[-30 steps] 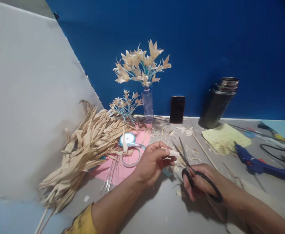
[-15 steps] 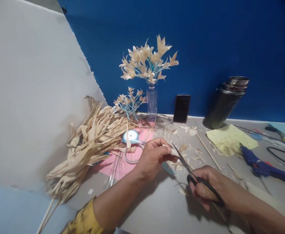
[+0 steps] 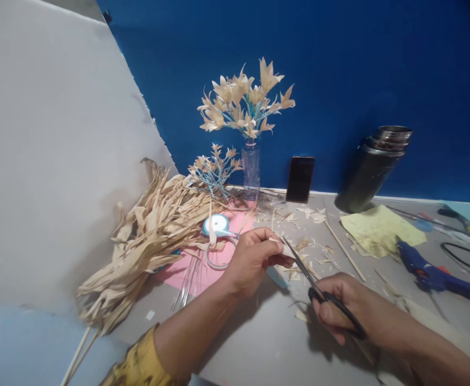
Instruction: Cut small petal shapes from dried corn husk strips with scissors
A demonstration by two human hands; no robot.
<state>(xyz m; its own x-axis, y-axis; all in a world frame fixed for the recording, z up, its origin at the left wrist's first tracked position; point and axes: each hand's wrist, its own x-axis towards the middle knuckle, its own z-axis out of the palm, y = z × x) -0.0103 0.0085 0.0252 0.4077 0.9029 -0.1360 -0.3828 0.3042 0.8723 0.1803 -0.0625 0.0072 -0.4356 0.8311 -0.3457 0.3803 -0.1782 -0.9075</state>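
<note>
L hand [image 3: 255,260] pinching small cream husk-like strip [image 3: 282,248] above grey table [image 3: 255,343], R hand [image 3: 342,308] gripping black-handled metal scissors [image 3: 308,276], blades nearly closed at strip's edge.

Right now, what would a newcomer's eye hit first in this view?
Probably the pale flowers in a clear bottle, standing out against the blue wall at the back of the table. Next, the big heap of dry husks on the left, then the hands at the front: the left hand pinching a pale strip, the right hand holding scissors up to it.
</note>
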